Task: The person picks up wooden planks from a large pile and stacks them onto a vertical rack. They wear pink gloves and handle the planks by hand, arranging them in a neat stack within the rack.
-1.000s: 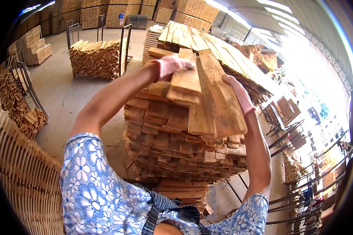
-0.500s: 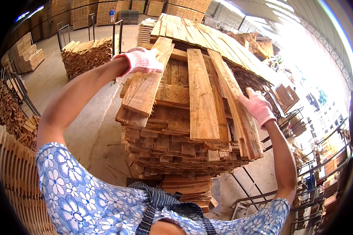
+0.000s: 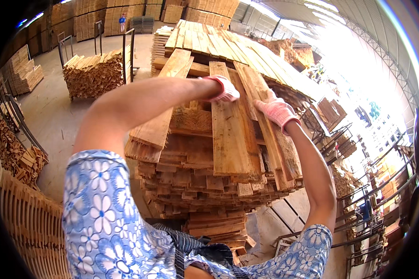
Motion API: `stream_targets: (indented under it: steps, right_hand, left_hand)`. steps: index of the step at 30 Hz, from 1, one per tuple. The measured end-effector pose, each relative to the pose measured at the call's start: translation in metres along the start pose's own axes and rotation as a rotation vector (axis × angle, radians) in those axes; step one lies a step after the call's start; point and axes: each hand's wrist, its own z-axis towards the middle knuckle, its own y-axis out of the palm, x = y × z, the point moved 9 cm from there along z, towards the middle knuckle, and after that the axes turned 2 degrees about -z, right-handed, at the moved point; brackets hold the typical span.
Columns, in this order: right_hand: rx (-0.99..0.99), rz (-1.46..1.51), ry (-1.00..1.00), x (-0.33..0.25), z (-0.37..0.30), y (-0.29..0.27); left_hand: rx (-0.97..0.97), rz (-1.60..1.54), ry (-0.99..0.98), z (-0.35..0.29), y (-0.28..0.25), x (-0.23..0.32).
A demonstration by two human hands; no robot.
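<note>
My left hand (image 3: 226,89), in a pink and white knit glove, is closed over the upper part of the middle wooden plank (image 3: 230,139); its fingertips are partly hidden at the right edge. My right hand (image 3: 275,110), gloved alike, grips the long right-hand plank (image 3: 260,100), its thumb lying on the top face. Another plank (image 3: 146,128) rests apart at the left, slanting away from me, with nothing holding it. All three lie on a tall stack of rough boards (image 3: 195,181), with gaps between them showing boards below.
Behind the stack stands a wider pile covered with pale planks (image 3: 219,39). A metal-framed rack of wood pieces (image 3: 93,74) is on the floor at left. Slatted stacked wood (image 3: 32,223) curves along the lower left. Metal racks (image 3: 372,200) line the right. A distant person (image 3: 122,22) stands far back.
My left hand has left the left plank and moved right onto the middle one. My right hand has shifted slightly along the right plank. The whole view has shifted a little.
</note>
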Motion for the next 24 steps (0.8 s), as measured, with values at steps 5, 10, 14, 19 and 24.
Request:
stream_targets:
  steps: [5, 10, 14, 19, 24]
  right_hand:
    - [-0.04, 0.074, 0.043, 0.013, 0.013, 0.018]
    - [-0.066, 0.058, 0.065, 0.018, 0.022, 0.02]
    - [-0.077, 0.034, 0.045, 0.007, 0.025, 0.022]
    - [-0.057, 0.107, -0.016, 0.009, 0.017, 0.013]
    - [-0.021, 0.065, -0.031, -0.013, 0.028, -0.001]
  left_hand:
    - [-0.089, -0.172, -0.04, 0.045, -0.008, 0.038]
    - [0.086, -0.476, -0.301, 0.024, -0.007, 0.018]
    - [-0.012, 0.29, 0.04, 0.028, 0.0, 0.018]
    - [0.305, -1.08, -0.482, -0.019, 0.013, -0.067]
    - [0.102, -0.414, -0.324, -0.014, 0.03, -0.078]
